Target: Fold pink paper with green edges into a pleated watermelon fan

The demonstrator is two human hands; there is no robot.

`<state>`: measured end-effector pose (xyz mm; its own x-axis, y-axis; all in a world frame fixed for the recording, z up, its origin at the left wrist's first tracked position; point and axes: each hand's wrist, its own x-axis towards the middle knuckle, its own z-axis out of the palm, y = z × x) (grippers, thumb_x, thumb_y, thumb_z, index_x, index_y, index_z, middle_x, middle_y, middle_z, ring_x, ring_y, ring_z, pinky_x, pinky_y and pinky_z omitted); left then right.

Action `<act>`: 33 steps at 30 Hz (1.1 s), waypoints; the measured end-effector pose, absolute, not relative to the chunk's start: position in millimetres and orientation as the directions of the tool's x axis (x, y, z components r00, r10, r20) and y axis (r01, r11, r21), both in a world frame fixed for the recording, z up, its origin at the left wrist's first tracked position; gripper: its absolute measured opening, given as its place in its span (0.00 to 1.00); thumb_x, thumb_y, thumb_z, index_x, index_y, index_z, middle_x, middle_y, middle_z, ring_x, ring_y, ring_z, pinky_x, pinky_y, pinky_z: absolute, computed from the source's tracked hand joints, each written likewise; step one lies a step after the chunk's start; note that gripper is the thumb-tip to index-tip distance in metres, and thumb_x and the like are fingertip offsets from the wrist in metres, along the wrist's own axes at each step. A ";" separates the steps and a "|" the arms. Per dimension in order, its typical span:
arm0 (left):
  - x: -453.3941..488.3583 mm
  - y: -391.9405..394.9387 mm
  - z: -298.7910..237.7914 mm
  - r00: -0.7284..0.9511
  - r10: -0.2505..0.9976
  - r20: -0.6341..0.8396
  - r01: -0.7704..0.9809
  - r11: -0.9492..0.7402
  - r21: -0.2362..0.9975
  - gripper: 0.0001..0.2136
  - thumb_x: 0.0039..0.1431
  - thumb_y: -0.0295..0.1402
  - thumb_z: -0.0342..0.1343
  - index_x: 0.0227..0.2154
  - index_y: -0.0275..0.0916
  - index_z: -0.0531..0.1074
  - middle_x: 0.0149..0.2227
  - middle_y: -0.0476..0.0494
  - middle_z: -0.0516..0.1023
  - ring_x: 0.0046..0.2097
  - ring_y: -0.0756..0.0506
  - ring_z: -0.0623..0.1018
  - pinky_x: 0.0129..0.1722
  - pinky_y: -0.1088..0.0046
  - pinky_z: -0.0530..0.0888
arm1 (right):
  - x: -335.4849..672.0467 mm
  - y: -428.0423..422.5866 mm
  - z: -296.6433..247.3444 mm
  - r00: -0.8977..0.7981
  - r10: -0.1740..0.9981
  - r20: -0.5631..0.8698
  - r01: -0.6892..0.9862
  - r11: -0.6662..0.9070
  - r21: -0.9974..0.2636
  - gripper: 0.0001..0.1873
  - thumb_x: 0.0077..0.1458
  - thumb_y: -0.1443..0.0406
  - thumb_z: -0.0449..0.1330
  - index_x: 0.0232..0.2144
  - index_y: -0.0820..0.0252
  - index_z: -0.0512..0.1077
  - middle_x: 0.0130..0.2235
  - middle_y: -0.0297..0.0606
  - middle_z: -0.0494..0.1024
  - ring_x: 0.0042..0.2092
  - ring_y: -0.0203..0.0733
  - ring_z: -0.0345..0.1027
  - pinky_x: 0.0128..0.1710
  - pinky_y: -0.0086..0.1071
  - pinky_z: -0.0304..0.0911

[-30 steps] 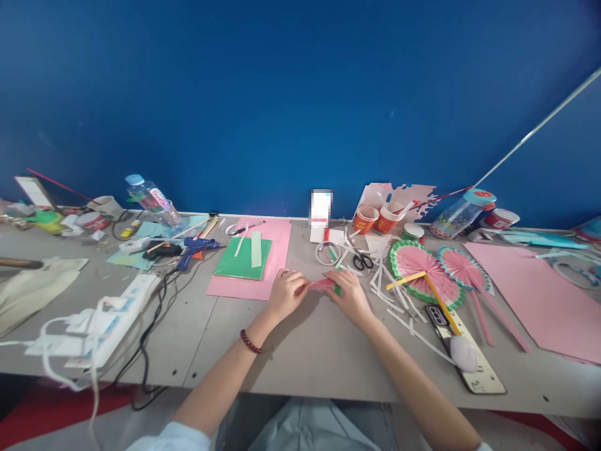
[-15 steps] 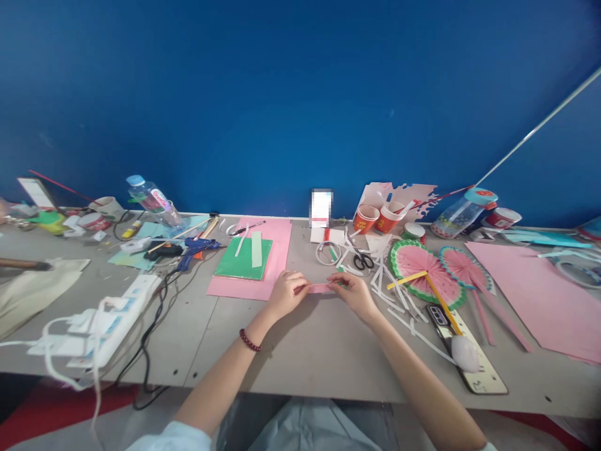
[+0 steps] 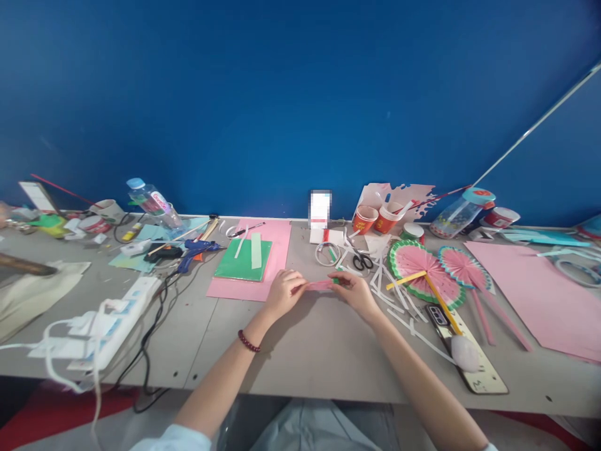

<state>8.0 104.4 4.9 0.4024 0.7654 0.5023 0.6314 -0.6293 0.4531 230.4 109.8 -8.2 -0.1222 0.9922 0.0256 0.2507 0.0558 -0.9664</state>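
Between my two hands a narrow pink paper strip is stretched just above the table. My left hand pinches its left end, thumb against fingers. At the other end my right hand grips the strip, where a bit of green shows by the fingertips. To the left, a green paper pack lies on a pink sheet. Black-handled scissors and white paper strips lie right of my right hand, near a watermelon-patterned paper fan.
A blue glue gun and a white power strip with cables stand left. On the right are a phone, a smaller fan and a pink sheet. Red paper cups stand by the blue wall.
The right fingers have shifted slightly on the strip, and more green shows beside them. The strip looks narrower and turned a little. My left hand has barely moved.
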 end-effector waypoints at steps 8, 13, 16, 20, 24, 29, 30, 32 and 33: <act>6.8 105.0 5.0 0.401 0.760 0.512 0.651 -0.630 0.424 0.10 0.63 0.33 0.49 0.29 0.41 0.73 0.29 0.48 0.75 0.34 0.48 0.71 0.38 0.69 0.66 | 231.7 109.4 -6.2 -0.095 0.995 0.042 0.199 0.061 -0.978 0.17 0.46 0.54 0.62 0.33 0.61 0.77 0.33 0.41 0.79 0.31 0.41 0.71 0.26 0.30 0.64; 8.5 104.2 6.1 0.401 0.768 0.500 0.645 -0.624 0.441 0.11 0.63 0.34 0.48 0.29 0.41 0.73 0.28 0.48 0.75 0.34 0.48 0.71 0.38 0.69 0.65 | 232.3 110.7 -4.3 -0.065 0.995 0.074 0.131 0.082 -0.988 0.15 0.45 0.53 0.63 0.27 0.59 0.76 0.40 0.43 0.79 0.41 0.45 0.72 0.35 0.33 0.66; 10.1 103.6 6.6 0.413 0.765 0.494 0.640 -0.630 0.441 0.11 0.64 0.34 0.48 0.29 0.41 0.73 0.28 0.48 0.74 0.34 0.48 0.70 0.37 0.69 0.65 | 232.3 110.7 -1.8 -0.043 0.998 0.044 0.079 0.048 -0.996 0.15 0.46 0.52 0.63 0.25 0.59 0.75 0.41 0.42 0.79 0.42 0.44 0.72 0.36 0.32 0.65; 10.9 103.0 6.3 0.428 0.753 0.499 0.642 -0.642 0.418 0.11 0.64 0.34 0.48 0.29 0.40 0.73 0.28 0.48 0.74 0.34 0.48 0.70 0.37 0.69 0.64 | 232.3 110.7 -4.3 -0.035 0.999 0.008 0.122 0.013 -0.993 0.18 0.45 0.51 0.62 0.25 0.61 0.74 0.33 0.41 0.79 0.32 0.40 0.71 0.27 0.30 0.62; 11.2 102.4 4.7 0.447 0.744 0.496 0.657 -0.650 0.382 0.12 0.64 0.33 0.47 0.28 0.40 0.73 0.28 0.48 0.74 0.34 0.48 0.70 0.37 0.68 0.64 | 232.9 110.3 -7.7 -0.041 0.989 0.144 0.358 0.149 -0.922 0.15 0.49 0.53 0.59 0.24 0.59 0.73 0.27 0.37 0.76 0.29 0.40 0.68 0.29 0.32 0.62; 11.9 102.1 2.3 0.452 0.749 0.484 0.643 -0.650 0.406 0.11 0.63 0.34 0.48 0.29 0.41 0.73 0.28 0.48 0.74 0.34 0.48 0.71 0.37 0.68 0.65 | 232.7 107.0 -4.6 -0.097 0.919 0.381 0.612 0.358 -0.706 0.11 0.54 0.59 0.56 0.24 0.57 0.72 0.30 0.39 0.77 0.37 0.44 0.69 0.39 0.36 0.62; 12.0 102.3 1.9 0.447 0.755 0.481 0.642 -0.644 0.415 0.11 0.63 0.34 0.48 0.29 0.41 0.74 0.28 0.48 0.74 0.34 0.49 0.71 0.38 0.68 0.65 | 232.4 106.4 -4.1 -0.096 0.919 0.382 0.616 0.357 -0.702 0.11 0.54 0.60 0.55 0.25 0.57 0.72 0.30 0.39 0.77 0.37 0.44 0.69 0.39 0.35 0.62; 12.1 102.8 0.9 0.439 0.764 0.474 0.649 -0.634 0.421 0.11 0.63 0.35 0.49 0.29 0.41 0.74 0.28 0.48 0.74 0.34 0.48 0.72 0.38 0.68 0.65 | 231.5 105.2 -4.1 -0.091 0.934 0.346 0.613 0.326 -0.719 0.10 0.55 0.61 0.54 0.25 0.57 0.72 0.29 0.37 0.77 0.33 0.42 0.69 0.35 0.33 0.62; 12.1 103.1 0.4 0.437 0.766 0.472 0.654 -0.631 0.417 0.11 0.63 0.35 0.49 0.29 0.41 0.74 0.28 0.48 0.74 0.34 0.48 0.72 0.37 0.68 0.65 | 230.9 104.6 -4.5 -0.093 0.943 0.318 0.615 0.306 -0.727 0.10 0.54 0.62 0.53 0.25 0.57 0.72 0.28 0.37 0.77 0.32 0.42 0.69 0.34 0.32 0.61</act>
<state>12.1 103.1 0.4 0.4373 0.7658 0.4715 0.6544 -0.6306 0.4173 230.9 104.6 -4.5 -0.0930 0.9434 0.3184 0.6152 0.3059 -0.7266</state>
